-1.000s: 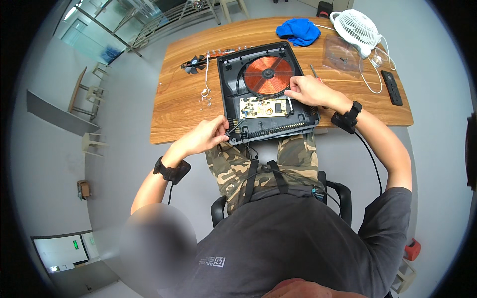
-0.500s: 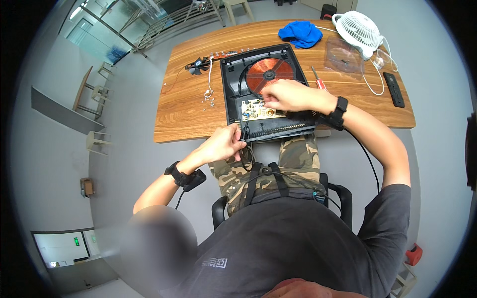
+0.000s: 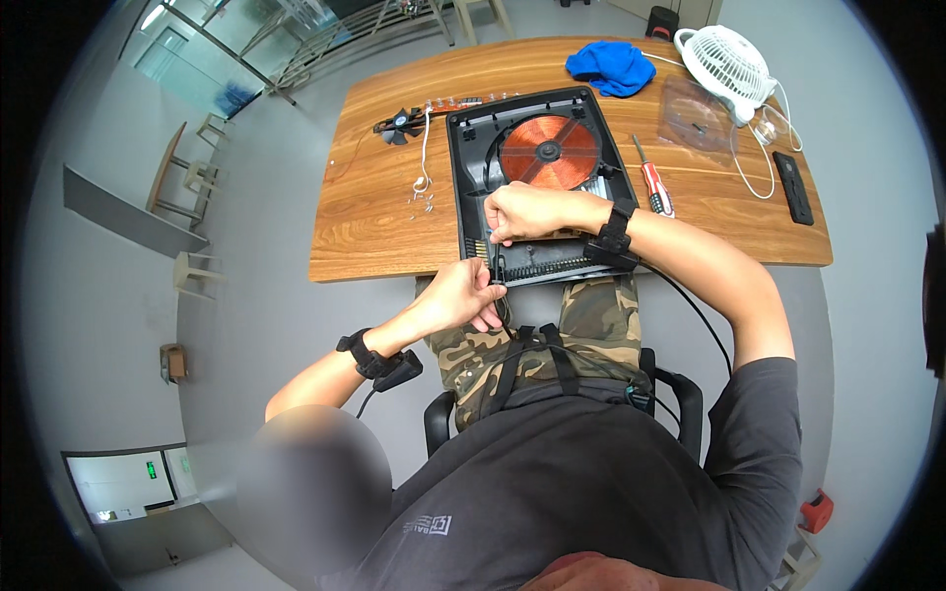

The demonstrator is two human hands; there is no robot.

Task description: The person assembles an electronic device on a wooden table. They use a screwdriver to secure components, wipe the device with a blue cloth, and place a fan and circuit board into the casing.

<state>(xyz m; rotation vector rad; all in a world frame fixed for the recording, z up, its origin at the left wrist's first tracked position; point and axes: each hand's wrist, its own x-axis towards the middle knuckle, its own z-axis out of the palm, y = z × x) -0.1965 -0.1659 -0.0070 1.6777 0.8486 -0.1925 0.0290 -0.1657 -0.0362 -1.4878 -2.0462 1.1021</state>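
An opened black induction cooker housing [image 3: 471,202] lies at the table's front edge, hanging slightly over my lap. Inside it sits a round copper coil [image 3: 570,148]. My left hand [image 3: 461,297] is closed on a black cord [image 3: 497,260] at the housing's front left corner. Just above, my right hand [image 3: 530,210] reaches into the housing, fingers pinched at the upper part of that cord. The circuit board lies mostly hidden beneath my right hand and wrist.
Left of the housing lie a black fan [image 3: 399,126], a white cable [image 3: 426,158] and several small screws [image 3: 425,205]. On the right are a red-handled screwdriver [image 3: 654,185], a clear plastic box [image 3: 690,126], a black strip [image 3: 793,187], a blue cloth [image 3: 611,69] and a white fan [image 3: 727,64].
My right hand has moved left and nearer to me, from the circuit board to the cord beside my left hand. The view has shifted slightly; my left hand stays at the housing's corner.
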